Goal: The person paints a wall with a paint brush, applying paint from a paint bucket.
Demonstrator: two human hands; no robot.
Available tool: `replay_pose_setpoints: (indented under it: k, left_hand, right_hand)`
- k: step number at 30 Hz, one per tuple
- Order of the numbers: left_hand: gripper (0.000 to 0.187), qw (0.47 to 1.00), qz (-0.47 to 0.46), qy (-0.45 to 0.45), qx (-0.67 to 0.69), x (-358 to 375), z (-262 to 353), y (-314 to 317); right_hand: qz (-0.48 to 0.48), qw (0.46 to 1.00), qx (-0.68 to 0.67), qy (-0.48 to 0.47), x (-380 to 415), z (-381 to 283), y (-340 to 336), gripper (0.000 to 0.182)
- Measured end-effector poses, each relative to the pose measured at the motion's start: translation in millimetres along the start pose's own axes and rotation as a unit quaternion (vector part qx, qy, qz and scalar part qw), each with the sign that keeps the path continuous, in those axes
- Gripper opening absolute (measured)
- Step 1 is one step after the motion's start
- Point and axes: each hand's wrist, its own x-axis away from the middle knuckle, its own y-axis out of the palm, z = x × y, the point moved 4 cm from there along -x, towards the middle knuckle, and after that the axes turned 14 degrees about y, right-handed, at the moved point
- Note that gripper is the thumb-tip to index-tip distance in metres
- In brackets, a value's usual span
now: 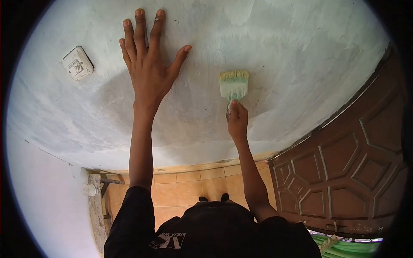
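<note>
My left hand point(148, 69) lies flat against the pale, patchy wall point(189, 99), its fingers spread and pointing up. To the right, my right hand point(237, 118) grips the handle of a wide paintbrush point(234, 86). Its bristles point up at the wall, with yellowish tips, and pale green paint coats the brush head. The thumb lies along the handle, and the fingers wrap round behind it. Streaks of lighter paint show on the wall above the brush.
A white wall switch point(78, 63) sits left of my left hand. On the right stands a brown panelled door point(340, 172). A wooden bench point(98, 206) with a white cup point(89, 189) is at the lower left. Orange tiles point(176, 189) cover the floor. Green coils point(344, 247) show at the lower right.
</note>
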Motion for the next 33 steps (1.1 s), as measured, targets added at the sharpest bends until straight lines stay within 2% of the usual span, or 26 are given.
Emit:
replay_pose_setpoints:
  k: [5, 9, 12, 15, 18, 21, 24, 27, 30, 33]
  left_hand:
    - [0.080, 1.000, 0.000, 0.003, -0.005, 1, -2, 0]
    - [0.080, 1.000, 0.006, 0.006, -0.009, -2, -2, 0]
    - [0.079, 1.000, 0.012, -0.001, -0.004, 1, -2, 2]
    - [0.077, 1.000, 0.018, -0.003, 0.001, 1, -2, 4]
    - [0.079, 1.000, 0.013, 0.005, -0.004, -1, -3, 2]
    - [0.080, 1.000, 0.007, 0.007, -0.001, 1, -2, 1]
    - [0.080, 1.000, 0.009, 0.009, 0.002, 0, -1, -1]
    - [0.080, 1.000, 0.009, 0.008, -0.003, 0, -2, 1]
    - [0.080, 1.000, 0.008, 0.010, -0.003, 0, -1, 3]
    - [0.081, 1.000, 0.007, 0.010, -0.003, 1, -3, 3]
  right_hand:
    - [-0.002, 0.994, 0.058, 0.093, 36, 93, -27, 0.046]
    - [0.006, 0.992, 0.017, 0.124, 56, 77, -25, 0.047]
    - [0.000, 0.998, -0.007, 0.070, 31, 22, -12, 0.048]
    - [-0.022, 0.998, -0.007, 0.051, 8, 16, -8, 0.046]
    - [-0.007, 0.998, 0.021, 0.062, 14, 71, -20, 0.045]
    - [-0.005, 0.994, 0.021, 0.111, 47, 122, -32, 0.044]
    - [0.003, 0.982, -0.047, 0.185, 70, 110, -29, 0.044]
    - [-0.007, 0.998, -0.003, 0.067, 55, 72, -17, 0.044]
    - [-0.004, 0.998, 0.011, 0.069, 34, 29, 2, 0.044]
    - [0.021, 0.998, 0.061, 0.000, 18, 69, -8, 0.045]
